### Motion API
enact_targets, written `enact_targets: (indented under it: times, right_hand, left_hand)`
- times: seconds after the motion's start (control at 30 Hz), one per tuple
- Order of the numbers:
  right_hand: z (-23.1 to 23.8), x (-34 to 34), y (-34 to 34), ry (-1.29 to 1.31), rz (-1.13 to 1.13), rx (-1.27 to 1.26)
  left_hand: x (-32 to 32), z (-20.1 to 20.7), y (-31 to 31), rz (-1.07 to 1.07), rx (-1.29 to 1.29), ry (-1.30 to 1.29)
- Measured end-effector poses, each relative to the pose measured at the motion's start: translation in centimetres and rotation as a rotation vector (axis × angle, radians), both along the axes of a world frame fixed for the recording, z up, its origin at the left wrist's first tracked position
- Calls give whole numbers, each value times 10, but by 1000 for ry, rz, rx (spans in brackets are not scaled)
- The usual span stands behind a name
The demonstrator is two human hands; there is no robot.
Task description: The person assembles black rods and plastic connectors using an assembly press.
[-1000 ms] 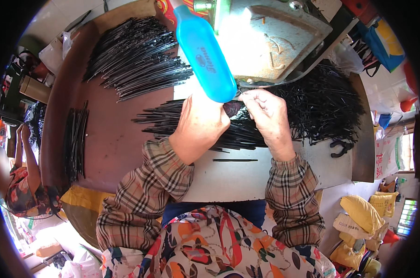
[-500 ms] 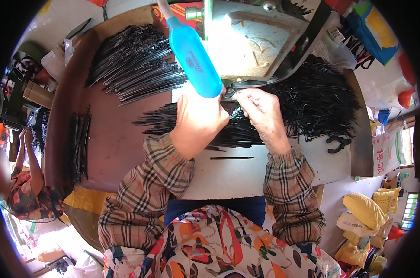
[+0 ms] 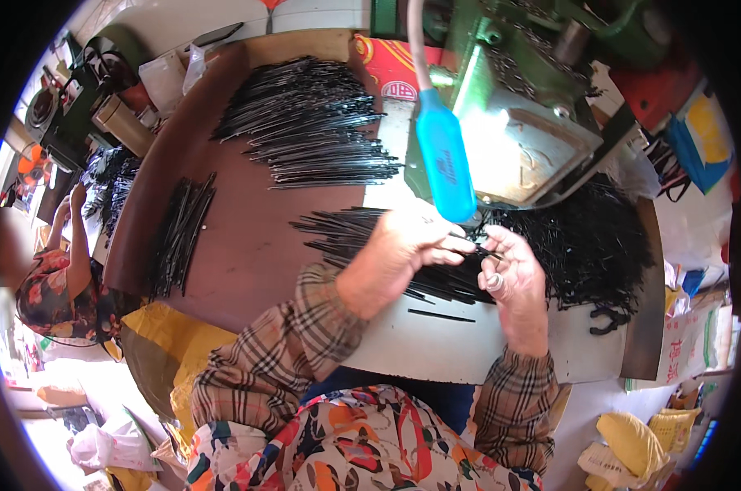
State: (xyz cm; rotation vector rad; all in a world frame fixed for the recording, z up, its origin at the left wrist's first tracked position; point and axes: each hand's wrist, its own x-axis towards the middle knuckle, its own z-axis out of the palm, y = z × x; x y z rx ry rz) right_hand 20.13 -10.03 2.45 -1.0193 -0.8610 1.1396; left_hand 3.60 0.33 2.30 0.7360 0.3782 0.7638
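My left hand [image 3: 403,252] and my right hand [image 3: 518,282] are close together just below the machine. A thin dark rod [image 3: 488,251] runs between their fingertips. The left fingers pinch one end, though glare washes out part of that hand. The right thumb and fingers are closed at the other end; one fingertip wears a pale band. Beneath the hands lies a heap of slim black rods [image 3: 337,231]. Nearer me, a single black rod [image 3: 441,315] rests on the pale board. The blue paddle-shaped thing [image 3: 445,155] hangs on a pale stalk just above my hands.
The green machine [image 3: 542,151] with a brightly lit metal plate stands ahead. Black rods lie in a sorted pile [image 3: 313,123], a side bundle [image 3: 182,237] and a tangled heap [image 3: 591,237]. Black pliers [image 3: 609,319] lie right. Another person [image 3: 59,278] sits at far left.
Both hands have come away from the machine's underside toward me, with the thin rod now between them. The whole view has shifted, so the table appears lower and further right.
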Motion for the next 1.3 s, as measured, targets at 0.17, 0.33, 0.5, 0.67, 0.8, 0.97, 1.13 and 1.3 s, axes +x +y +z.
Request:
enact_targets:
  times: [0.17, 0.33, 0.5, 0.67, 0.8, 0.97, 1.13, 1.3]
  right_hand:
    - [-14, -22, 3, 180, -166, 32]
    - [-13, -23, 3, 219, -171, 0]
    - [0, -21, 1, 184, -168, -48]
    - [-11, -21, 0, 192, -52, -100]
    - [-9, -24, -2, 199, -48, -140]
    - [-2, -26, 3, 23, -33, -211]
    - [14, -31, 17, -168, -88, -131]
    - [-3, -37, 26, -259, -234, -70]
  left_hand:
    - [4, -12, -22, -84, 68, 66]
    - [-25, 14, -4, -20, 602, 636]
    - [-73, -7, 81, 465, 1167, 967]
    - [-80, -26, 90, 415, 1281, 1274]
    - [-78, -29, 93, 423, 1494, 1203]
    - [-73, -6, 86, 508, 1702, 1078]
    - [-35, 25, 30, 414, 1220, 786]
    - [-25, 18, 2, -60, 312, 512]
